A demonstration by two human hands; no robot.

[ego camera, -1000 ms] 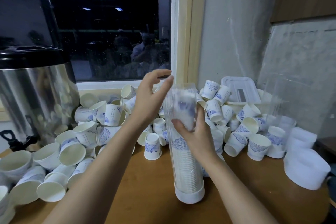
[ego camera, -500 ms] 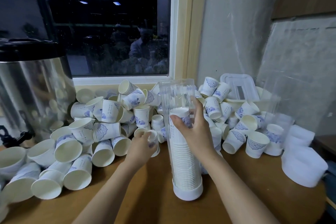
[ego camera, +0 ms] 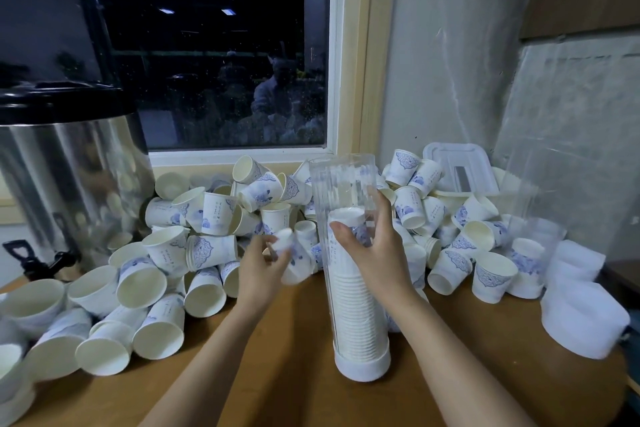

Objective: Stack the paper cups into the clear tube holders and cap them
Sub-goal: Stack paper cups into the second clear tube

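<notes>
A clear tube holder (ego camera: 341, 184) stands upright on a white base cap (ego camera: 363, 366) in the middle of the wooden table (ego camera: 284, 374). A stack of upside-down paper cups (ego camera: 356, 315) fills its lower half. My right hand (ego camera: 372, 246) grips the tube at mid height. Just left of the tube, my left hand (ego camera: 261, 265) holds a white and blue paper cup (ego camera: 292, 258), lifted off the table and blurred. A heap of loose paper cups (ego camera: 207, 218) lies behind and to the left.
A steel drinks urn (ego camera: 65, 184) with a black tap stands at the far left. More cups (ego camera: 485, 253), a white lidded box (ego camera: 457, 170) and another clear tube (ego camera: 530, 218) lie at the right. White caps (ego camera: 581, 322) sit at the table's right edge.
My left hand came down from the top of the tube to the pile, took hold of a cup and now lifts it. My right hand stays on the tube.
</notes>
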